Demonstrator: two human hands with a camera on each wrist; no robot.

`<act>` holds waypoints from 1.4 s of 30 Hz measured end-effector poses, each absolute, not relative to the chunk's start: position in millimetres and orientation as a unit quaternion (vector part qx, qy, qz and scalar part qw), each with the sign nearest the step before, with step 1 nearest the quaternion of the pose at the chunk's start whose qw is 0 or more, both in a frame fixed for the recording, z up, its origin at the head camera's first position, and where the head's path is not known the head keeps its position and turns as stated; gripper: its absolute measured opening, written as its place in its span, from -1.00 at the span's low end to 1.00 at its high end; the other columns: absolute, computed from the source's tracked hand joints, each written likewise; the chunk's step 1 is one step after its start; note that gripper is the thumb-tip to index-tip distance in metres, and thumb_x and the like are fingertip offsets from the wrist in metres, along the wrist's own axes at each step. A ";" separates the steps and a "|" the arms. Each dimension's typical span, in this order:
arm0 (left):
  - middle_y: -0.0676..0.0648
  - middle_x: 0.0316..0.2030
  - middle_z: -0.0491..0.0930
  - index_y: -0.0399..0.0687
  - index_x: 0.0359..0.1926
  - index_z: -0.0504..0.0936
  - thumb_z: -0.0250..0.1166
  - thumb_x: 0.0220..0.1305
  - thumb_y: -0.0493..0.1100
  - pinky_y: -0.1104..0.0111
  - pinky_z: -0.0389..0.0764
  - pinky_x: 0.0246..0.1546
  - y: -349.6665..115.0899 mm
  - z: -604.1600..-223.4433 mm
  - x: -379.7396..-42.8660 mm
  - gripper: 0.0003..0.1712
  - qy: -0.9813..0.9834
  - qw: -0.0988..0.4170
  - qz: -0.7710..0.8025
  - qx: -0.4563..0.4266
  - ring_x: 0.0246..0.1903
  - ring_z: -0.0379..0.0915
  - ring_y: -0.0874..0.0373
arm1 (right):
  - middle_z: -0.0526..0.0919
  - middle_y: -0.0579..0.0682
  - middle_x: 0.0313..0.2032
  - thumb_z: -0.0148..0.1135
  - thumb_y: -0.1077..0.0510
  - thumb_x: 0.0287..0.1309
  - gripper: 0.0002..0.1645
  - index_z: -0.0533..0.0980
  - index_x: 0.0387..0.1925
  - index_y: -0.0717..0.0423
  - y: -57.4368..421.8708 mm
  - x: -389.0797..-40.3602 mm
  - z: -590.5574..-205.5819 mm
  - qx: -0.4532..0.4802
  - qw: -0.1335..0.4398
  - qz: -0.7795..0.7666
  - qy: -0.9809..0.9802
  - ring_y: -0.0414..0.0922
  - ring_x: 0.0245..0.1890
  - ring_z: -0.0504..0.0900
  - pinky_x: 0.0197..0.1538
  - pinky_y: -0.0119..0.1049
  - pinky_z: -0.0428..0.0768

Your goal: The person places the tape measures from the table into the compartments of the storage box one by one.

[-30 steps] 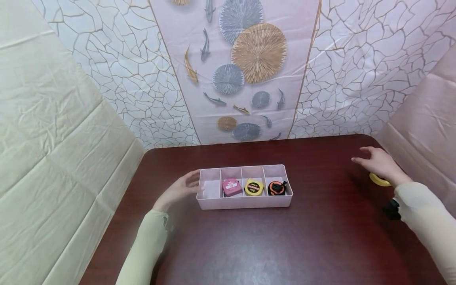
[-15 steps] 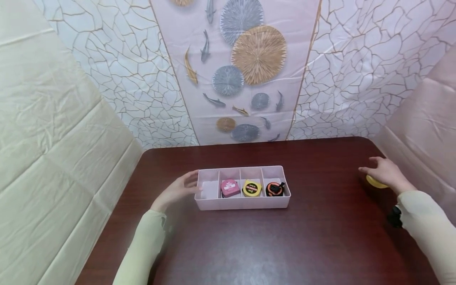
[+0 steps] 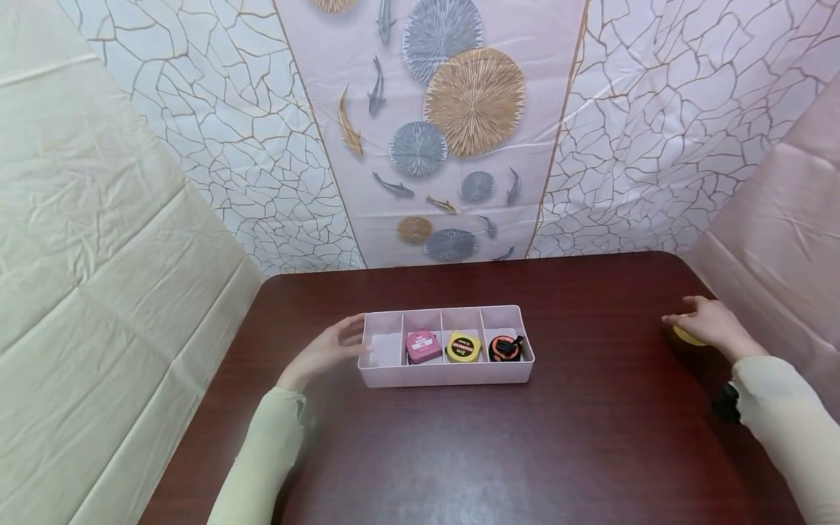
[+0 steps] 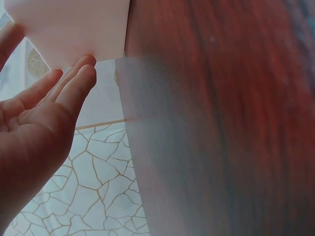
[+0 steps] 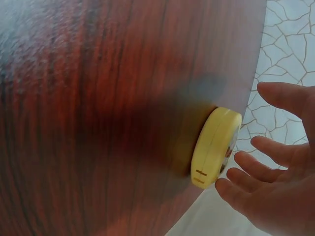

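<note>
My right hand [image 3: 714, 324] is over a rounded yellow case [image 5: 215, 147] with a printed face, which lies flat near the table's right edge. Its fingers and thumb are spread, fingertips close to the case's upper face. On the other side, my left hand [image 3: 324, 350] touches the left end of a pale pink divided box [image 3: 446, 375] with loosely bent fingers; in the left wrist view the fingertips rest at its end wall [image 4: 83, 34]. The box's leftmost compartment is bare. The others hold a pink tape measure [image 3: 423, 346], a yellow tape measure [image 3: 464, 347] and a black-and-orange tape measure [image 3: 505, 348].
The dark red wooden table [image 3: 499, 452] has rounded back corners. Patterned cloth [image 3: 420, 149] hangs behind it, and pale cloth walls [image 3: 125, 292] close in both sides. A black band [image 3: 726, 403] shows beneath the right sleeve.
My right hand has moved slightly right and down over the yellow case, covering more of it. The left hand stays at the box's end; the whole view has shifted a little.
</note>
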State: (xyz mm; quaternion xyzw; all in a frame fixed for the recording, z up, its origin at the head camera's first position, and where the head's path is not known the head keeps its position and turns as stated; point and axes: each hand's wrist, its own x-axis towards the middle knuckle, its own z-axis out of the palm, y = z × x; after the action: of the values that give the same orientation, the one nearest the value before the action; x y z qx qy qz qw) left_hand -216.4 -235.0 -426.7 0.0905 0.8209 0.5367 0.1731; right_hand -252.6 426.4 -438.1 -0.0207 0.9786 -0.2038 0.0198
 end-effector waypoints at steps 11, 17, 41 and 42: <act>-0.14 0.34 0.15 -0.06 0.40 0.10 0.40 0.06 0.00 0.10 0.29 0.17 -235.3 -427.1 -216.8 -0.04 0.810 0.175 0.550 0.106 0.26 0.18 -0.03 | 0.14 0.70 0.03 0.12 -0.11 0.17 -0.03 0.07 0.11 0.76 431.9 -245.8 -440.3 -0.011 0.024 -0.207 0.978 0.53 -0.02 0.18 -0.02 0.31 0.25; -0.14 0.34 0.14 -0.08 0.40 0.09 0.40 0.06 0.00 0.11 0.29 0.17 -235.1 -425.8 -217.2 -0.03 0.807 0.177 0.553 0.109 0.26 0.17 -0.03 | 0.11 0.73 0.01 0.11 -0.11 0.18 0.03 -0.03 0.12 0.81 436.2 -241.2 -439.9 -0.001 0.058 -0.215 0.975 0.52 -0.05 0.21 -0.07 0.29 0.29; -0.18 0.33 0.17 -0.08 0.39 0.10 0.33 0.16 -0.15 0.10 0.31 0.16 -236.3 -431.4 -218.1 -0.15 0.809 0.170 0.552 0.111 0.26 0.16 -0.09 | 0.30 0.64 -0.15 0.28 -0.03 0.01 0.02 0.05 0.09 0.76 437.6 -238.1 -452.1 0.030 0.012 -0.208 0.978 0.35 -0.25 0.38 -0.23 0.17 0.38; -0.18 0.32 0.17 -0.08 0.39 0.10 0.34 0.15 -0.15 0.09 0.31 0.16 -236.4 -431.5 -218.0 -0.14 0.808 0.168 0.553 0.112 0.26 0.16 -0.10 | 0.30 0.64 -0.15 0.28 -0.02 0.00 0.02 0.06 0.09 0.76 438.0 -238.2 -452.8 0.031 0.010 -0.209 0.977 0.36 -0.25 0.38 -0.23 0.17 0.38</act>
State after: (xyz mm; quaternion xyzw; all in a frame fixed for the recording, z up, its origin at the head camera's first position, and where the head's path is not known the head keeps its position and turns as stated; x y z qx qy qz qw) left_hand -218.0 -236.4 -431.5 0.1117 0.8083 0.5529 0.1685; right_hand -238.2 438.0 -452.8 0.0307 0.9774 -0.2088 0.0098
